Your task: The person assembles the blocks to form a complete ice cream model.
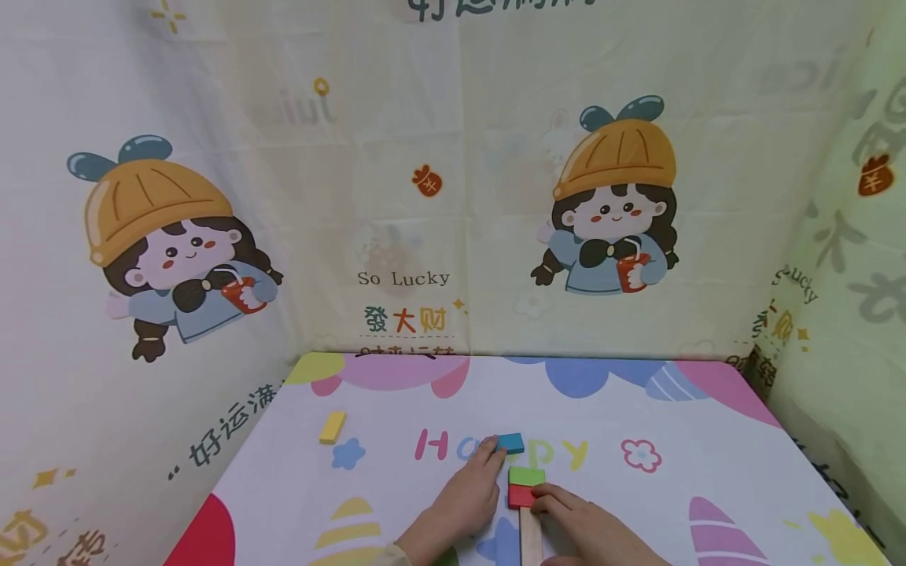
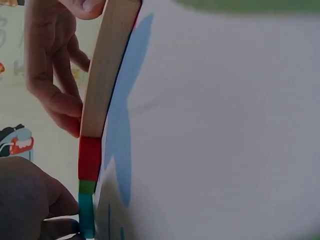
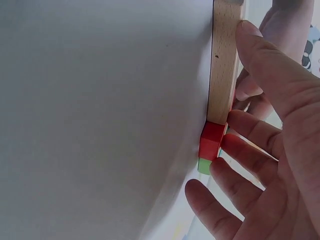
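Note:
At the middle of the table, my left hand (image 1: 463,494) pinches the left end of a blue block (image 1: 511,443). Nearer to me, a green block (image 1: 527,475) and a red block (image 1: 520,496) stand against each other, in line with a long plain wooden block (image 1: 531,538). My right hand (image 1: 594,525) lies along their right side, fingertips at the red block. In the right wrist view its fingers (image 3: 247,152) are spread and fairly straight, and the thumb touches the wooden block (image 3: 223,65). A gap separates the blue block from the green one in the head view.
A yellow block (image 1: 333,428) lies by itself at the far left of the table. The white tabletop (image 1: 283,479) bears printed shapes and letters. Printed cloth (image 1: 495,314) hangs behind the table and at both sides.

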The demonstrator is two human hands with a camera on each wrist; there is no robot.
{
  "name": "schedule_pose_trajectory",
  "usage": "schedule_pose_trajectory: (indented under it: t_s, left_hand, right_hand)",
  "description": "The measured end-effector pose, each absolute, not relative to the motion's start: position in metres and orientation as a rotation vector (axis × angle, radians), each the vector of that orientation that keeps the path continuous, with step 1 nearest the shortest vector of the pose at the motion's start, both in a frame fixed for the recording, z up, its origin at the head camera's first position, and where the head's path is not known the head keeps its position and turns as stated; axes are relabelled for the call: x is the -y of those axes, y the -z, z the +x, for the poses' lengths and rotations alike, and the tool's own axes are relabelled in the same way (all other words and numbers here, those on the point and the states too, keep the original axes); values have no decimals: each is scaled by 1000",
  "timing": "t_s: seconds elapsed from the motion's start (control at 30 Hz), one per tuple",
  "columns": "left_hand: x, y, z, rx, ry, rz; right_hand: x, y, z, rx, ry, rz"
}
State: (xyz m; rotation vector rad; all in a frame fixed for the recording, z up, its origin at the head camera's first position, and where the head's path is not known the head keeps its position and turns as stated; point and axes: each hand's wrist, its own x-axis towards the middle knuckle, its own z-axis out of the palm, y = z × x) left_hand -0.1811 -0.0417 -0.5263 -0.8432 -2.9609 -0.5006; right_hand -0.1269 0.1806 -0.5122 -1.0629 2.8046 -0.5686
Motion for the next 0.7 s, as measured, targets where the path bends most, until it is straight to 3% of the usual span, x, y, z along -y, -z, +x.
schedule_pose_trajectory:
  t_s: [0.3,0.47,0.6,0.7]
  left_hand:
    - [36,531,-178,2962,542,-939]
    - [41,530,-178,3016,785,-923]
    - [45,527,-180,2938,1231,-805]
    - [46,523,-182,2800,1687,-675]
  right_hand:
    - [-182,516,-128,-2833,579,-1168]
    - [-180,516,-129,-2876,523,-1194]
    - [-179,509,-129,-2921,589,-1017]
    - [-177,500,-131,-2907,927,-729]
